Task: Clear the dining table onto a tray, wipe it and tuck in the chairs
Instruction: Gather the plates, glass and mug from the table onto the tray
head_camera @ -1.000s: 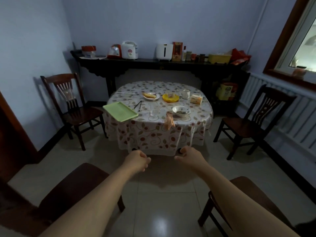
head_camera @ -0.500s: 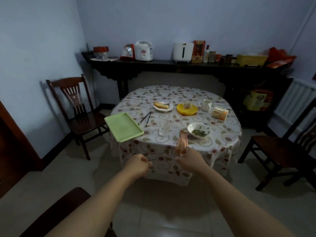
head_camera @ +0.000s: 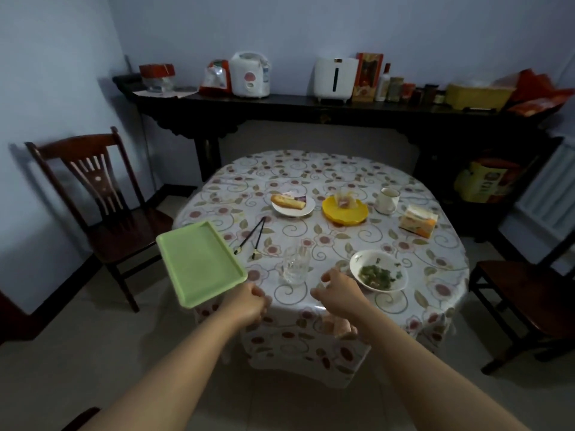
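Both forearms are bare to the frame's edge, with no sleeves; the left hand and right hand wear nothing.

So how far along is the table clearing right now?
Nothing is cleared yet. The green tray lies bare, hanging off the table edge. Both the left hand and right hand are empty near the glass. Left: bowl, chopsticks, both plates, mug, then wiping and tucking in the chairs.

Cloth mostly hidden — right chair cropped.
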`<state>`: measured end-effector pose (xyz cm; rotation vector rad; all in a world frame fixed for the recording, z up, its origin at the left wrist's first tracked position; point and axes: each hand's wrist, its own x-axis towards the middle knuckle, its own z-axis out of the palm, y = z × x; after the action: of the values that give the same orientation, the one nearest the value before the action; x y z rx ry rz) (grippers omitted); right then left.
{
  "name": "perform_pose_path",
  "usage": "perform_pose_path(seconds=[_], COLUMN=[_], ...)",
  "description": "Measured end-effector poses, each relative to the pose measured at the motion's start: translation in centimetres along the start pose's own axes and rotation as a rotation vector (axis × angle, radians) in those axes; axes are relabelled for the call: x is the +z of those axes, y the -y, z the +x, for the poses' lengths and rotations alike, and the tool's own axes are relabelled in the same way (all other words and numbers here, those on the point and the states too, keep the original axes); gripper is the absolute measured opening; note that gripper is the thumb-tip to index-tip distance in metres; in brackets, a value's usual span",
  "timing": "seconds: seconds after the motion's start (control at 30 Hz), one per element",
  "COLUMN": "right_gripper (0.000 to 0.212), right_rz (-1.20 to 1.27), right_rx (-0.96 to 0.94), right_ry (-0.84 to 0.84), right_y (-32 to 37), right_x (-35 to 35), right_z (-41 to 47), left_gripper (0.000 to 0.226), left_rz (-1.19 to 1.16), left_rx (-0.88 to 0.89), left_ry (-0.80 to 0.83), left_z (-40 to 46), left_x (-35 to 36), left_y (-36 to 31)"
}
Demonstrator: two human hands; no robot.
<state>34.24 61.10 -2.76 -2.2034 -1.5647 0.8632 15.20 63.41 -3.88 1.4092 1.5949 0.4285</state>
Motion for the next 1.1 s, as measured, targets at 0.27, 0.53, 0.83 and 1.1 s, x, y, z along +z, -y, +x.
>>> perform_pose_path(seconds=[0.27,0.53,0.83,1.1], right_gripper=[0.053,0.054,0.051,0.055], right_rz=[0.031,0.021,-0.048,-0.052], right_rx=[0.041,0.005,-0.125,-0.18], right_ry=[-0.008,0.037,0.146,0.253], right_y=[0.2,-1.0,1.8,6.3], right_x=[-2.2,-4.5,-4.5,0.7], right_z=[8.8,17.7,25.0,28.0], left_gripper=[0.013,0.009,0.012,0.017], left_rz=[0.046,0.038,-0.009,-0.061], left_rx=[-0.003,-0.067,-0.159,-0.244], left_ry=[0.071,0.017,-0.095,-0.2], left_z=[8.9,15.2,18.9,21.5], left_x=[0.1,2.0,1.9,-2.8], left_y=[-4.8,-8.5,-9.4,-5.1])
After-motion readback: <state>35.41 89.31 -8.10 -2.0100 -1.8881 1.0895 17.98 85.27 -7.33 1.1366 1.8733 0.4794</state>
